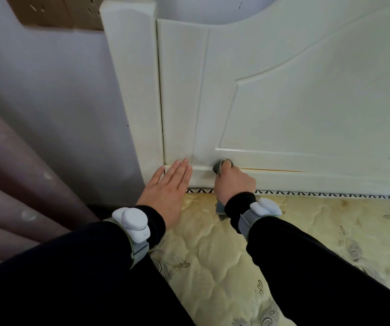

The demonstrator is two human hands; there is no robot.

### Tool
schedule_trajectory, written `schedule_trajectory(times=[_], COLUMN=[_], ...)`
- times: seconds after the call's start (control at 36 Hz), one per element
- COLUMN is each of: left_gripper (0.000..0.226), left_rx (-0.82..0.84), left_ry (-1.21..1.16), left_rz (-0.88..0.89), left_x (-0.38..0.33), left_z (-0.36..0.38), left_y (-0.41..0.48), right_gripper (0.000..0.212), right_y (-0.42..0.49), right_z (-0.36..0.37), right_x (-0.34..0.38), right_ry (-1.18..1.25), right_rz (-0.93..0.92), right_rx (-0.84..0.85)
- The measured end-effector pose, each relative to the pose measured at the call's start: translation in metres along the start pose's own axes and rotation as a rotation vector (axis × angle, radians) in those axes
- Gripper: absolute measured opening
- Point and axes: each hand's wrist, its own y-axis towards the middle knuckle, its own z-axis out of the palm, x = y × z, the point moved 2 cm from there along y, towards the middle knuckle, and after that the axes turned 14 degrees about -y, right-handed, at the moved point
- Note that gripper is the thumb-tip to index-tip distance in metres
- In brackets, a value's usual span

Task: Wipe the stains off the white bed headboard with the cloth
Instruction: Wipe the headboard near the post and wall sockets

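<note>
The white headboard [295, 109] stands upright behind the mattress. My right hand [234, 182] grips a grey cloth [218, 167] and presses its bunched tip against the groove near the headboard's bottom rail. A loose end of the cloth hangs below my wrist onto the mattress. A thin yellowish stain line [274, 170] runs along that groove to the right of the cloth. My left hand [165, 187] lies flat with straight fingers against the bottom rail, by the corner post [133, 90].
A quilted yellow mattress [306, 243] with a patterned edge fills the lower right. A mauve curtain [8, 175] hangs at the left beside the pale wall. A brown socket plate [55, 12] sits on the wall at top left.
</note>
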Motion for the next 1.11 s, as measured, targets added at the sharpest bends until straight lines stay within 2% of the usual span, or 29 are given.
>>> schedule_trajectory(times=[0.08,0.28,0.56,0.81,1.11], left_gripper=[0.087,0.088,0.087,0.088,0.090], left_rx=[0.005,0.034,0.035,0.017,0.002], left_ry=[0.013,0.018,0.016,0.028,0.035], left_rz=[0.018,0.046,0.059,0.057,0.047], left_x=[-0.009,-0.024,-0.036,-0.039,-0.030], left_z=[-0.002,0.001,0.007,0.005,0.002], left_y=[0.006,0.017,0.022,0.026,0.030], right_gripper=[0.019,0.026,0.018,0.026,0.025], right_y=[0.002,0.000,0.003,0.003,0.003], right_z=[0.004,0.015,0.010,0.011,0.017], right_x=[-0.020,-0.087,-0.039,-0.067,-0.092], right_ry=[-0.012,0.004,0.136,0.056,0.112], right_rz=[0.002,0.164,0.213,0.133,0.335], right_rx=[-0.004,-0.011,0.061,0.054,0.062])
